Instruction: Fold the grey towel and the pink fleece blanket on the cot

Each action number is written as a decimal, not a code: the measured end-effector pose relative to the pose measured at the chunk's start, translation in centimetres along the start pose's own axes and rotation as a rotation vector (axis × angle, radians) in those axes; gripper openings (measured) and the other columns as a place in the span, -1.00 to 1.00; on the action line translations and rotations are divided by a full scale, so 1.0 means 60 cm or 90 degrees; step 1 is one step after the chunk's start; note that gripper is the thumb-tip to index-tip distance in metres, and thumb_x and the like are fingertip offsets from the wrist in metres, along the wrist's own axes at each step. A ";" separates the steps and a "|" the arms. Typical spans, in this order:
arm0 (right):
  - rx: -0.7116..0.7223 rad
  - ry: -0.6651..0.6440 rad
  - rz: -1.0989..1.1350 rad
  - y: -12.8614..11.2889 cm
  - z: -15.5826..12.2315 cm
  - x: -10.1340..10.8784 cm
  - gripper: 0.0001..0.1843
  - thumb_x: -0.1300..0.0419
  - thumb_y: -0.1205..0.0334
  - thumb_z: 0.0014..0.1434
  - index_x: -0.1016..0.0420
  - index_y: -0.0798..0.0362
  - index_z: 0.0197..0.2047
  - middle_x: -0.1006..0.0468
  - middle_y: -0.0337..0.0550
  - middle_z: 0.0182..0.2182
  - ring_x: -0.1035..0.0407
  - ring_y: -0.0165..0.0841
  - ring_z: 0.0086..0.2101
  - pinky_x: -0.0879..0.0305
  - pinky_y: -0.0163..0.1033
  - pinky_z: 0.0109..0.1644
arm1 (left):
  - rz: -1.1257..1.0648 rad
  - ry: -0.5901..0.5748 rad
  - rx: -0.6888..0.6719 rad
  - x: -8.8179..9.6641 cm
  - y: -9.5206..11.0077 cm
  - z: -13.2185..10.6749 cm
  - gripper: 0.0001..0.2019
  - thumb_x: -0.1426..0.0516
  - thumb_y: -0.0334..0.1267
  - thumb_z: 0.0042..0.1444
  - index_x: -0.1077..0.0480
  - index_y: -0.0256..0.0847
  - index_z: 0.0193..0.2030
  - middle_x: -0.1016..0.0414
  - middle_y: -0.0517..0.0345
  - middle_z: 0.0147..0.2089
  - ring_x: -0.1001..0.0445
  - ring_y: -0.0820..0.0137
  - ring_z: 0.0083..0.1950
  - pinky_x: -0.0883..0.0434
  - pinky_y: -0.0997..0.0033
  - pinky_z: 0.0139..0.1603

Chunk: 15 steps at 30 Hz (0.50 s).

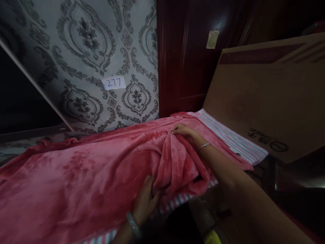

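Note:
A plush pink-red blanket (83,179) with a darker floral pattern lies spread over a striped sheet (228,135). My right hand (181,129), a thin bangle on its wrist, pinches a fold of the blanket toward the far side and lifts it into a raised pleat. Lower down, my left hand (146,200), with a thick pale bangle, grips the near part of the blanket; its fingers are partly lost in the cloth and slightly blurred. Between the two hands the fabric bunches into several folds.
A large cardboard box (266,95) leans at the right. Behind stand a patterned wallpapered wall (137,61) with a paper label (114,82) reading 277 and a dark red wooden panel (182,51). A dark flat panel (22,91) is at the left.

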State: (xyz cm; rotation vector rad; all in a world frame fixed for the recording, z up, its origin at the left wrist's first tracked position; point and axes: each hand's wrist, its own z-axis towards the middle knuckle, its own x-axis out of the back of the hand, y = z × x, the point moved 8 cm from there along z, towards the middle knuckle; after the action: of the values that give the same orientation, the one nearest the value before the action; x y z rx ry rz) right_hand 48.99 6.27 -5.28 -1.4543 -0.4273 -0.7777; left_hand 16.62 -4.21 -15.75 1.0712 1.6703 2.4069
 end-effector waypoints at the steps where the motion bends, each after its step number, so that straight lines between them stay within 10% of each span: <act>1: 0.013 0.023 0.006 -0.003 -0.009 0.010 -0.63 -0.28 0.10 -0.06 -0.16 0.00 -0.64 -0.18 -0.34 -0.64 -0.11 -0.41 -0.50 -0.09 -0.27 -0.39 | -0.012 0.011 0.007 0.003 0.000 0.001 -0.67 -0.18 -0.13 0.00 -0.53 -0.18 -0.09 -0.57 -0.09 -0.01 -0.51 0.08 0.08 -0.44 -0.05 0.20; 9: 0.183 0.572 0.261 0.004 -0.240 0.215 -0.71 -0.29 -0.05 0.04 -0.54 0.01 -0.36 -0.50 -0.24 -0.37 -0.34 -0.30 -0.29 -0.28 -0.18 -0.08 | -0.219 0.086 0.060 0.105 0.070 0.066 -0.70 -0.14 -0.16 -0.06 -0.46 -0.17 -0.16 -0.57 0.13 -0.19 -0.53 0.26 -0.16 -0.51 0.29 -0.09; 15: 0.156 0.742 0.317 0.050 -0.388 0.254 -0.73 -0.37 -0.01 -0.02 -0.61 0.01 -0.36 -0.58 -0.23 -0.38 -0.41 -0.30 -0.30 -0.33 -0.19 -0.12 | -0.303 0.070 0.097 0.153 0.148 0.162 -0.62 -0.26 -0.12 -0.24 -0.42 -0.19 -0.22 -0.51 0.22 -0.40 -0.39 0.42 -0.53 -0.30 0.50 -0.59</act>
State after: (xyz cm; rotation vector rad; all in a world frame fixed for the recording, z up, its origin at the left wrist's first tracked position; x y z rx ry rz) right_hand 57.14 -19.83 0.71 -0.6383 0.6839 -0.9695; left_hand 17.98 3.47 -1.71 0.4762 1.9020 2.0899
